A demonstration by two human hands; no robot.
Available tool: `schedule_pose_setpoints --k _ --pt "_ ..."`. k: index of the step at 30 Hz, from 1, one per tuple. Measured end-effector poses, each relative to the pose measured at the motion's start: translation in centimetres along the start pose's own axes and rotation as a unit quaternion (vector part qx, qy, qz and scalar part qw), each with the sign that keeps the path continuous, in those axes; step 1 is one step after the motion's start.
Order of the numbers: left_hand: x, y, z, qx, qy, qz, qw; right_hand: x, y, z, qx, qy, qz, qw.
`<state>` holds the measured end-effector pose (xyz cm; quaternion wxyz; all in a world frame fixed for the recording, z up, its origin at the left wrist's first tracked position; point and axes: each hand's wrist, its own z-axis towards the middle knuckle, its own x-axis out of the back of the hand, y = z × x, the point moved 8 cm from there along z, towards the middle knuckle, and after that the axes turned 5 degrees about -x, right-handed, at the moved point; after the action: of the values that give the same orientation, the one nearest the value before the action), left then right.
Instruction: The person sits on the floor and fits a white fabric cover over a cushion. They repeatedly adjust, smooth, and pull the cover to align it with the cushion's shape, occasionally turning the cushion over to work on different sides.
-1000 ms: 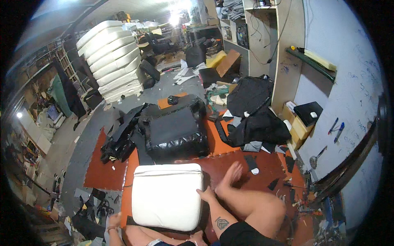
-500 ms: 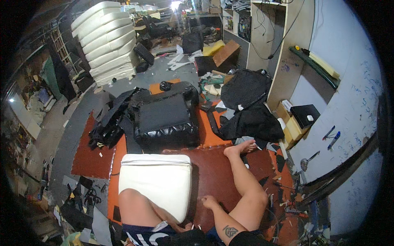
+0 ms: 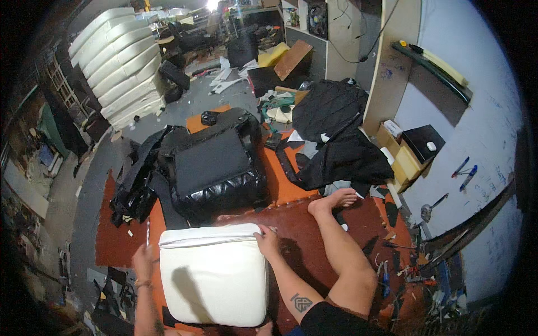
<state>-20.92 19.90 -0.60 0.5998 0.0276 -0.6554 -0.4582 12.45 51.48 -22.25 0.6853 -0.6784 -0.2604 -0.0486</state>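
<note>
A white padded cushion (image 3: pixel 218 285) with a seam or zip along its far edge lies on the red-brown sheet between my legs. My right hand (image 3: pixel 269 242) grips its far right corner, thumb and fingers on the edge by the seam. Just beyond the cushion's left side is my left hand (image 3: pixel 144 260), apart from it; its fingers are blurred, so whether they hold anything is unclear. A shadow falls across the cushion's top. Past it sits a black padded piece (image 3: pixel 216 162) with gathered shiny edges.
Black fabric (image 3: pixel 342 157) is heaped on the right, and black scraps (image 3: pixel 134 196) on the left. A tall stack of white cushions (image 3: pixel 120 67) stands at the back left. Along the right wall are a shelf (image 3: pixel 431 73) and boxes (image 3: pixel 406 162). My bare right leg (image 3: pixel 347 252) stretches forward.
My right hand has moved forward from beside the cushion onto its far right corner. My left hand has come into view at the left, and my left knee no longer covers the cushion.
</note>
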Motion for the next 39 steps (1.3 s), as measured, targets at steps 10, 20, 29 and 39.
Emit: schedule_pose_setpoints --k 10,20,29,39 --pt "-32.3 12.7 -1.3 -0.42 -0.305 0.085 0.85 0.1 -4.2 -2.8 0.107 -0.054 -0.107 0.987" --pt "-35.3 12.6 1.3 -0.333 -0.405 0.004 0.851 1.1 0.6 3.2 -0.025 0.015 -0.009 1.0" --pt "-33.4 12.8 0.7 -0.391 -0.329 -0.023 0.859 0.0 -3.2 -1.1 0.014 -0.082 -0.063 0.995" --pt "-34.7 13.5 0.6 -0.396 -0.408 0.028 0.822 -1.0 -2.3 -0.9 0.109 -0.022 -0.157 0.981"
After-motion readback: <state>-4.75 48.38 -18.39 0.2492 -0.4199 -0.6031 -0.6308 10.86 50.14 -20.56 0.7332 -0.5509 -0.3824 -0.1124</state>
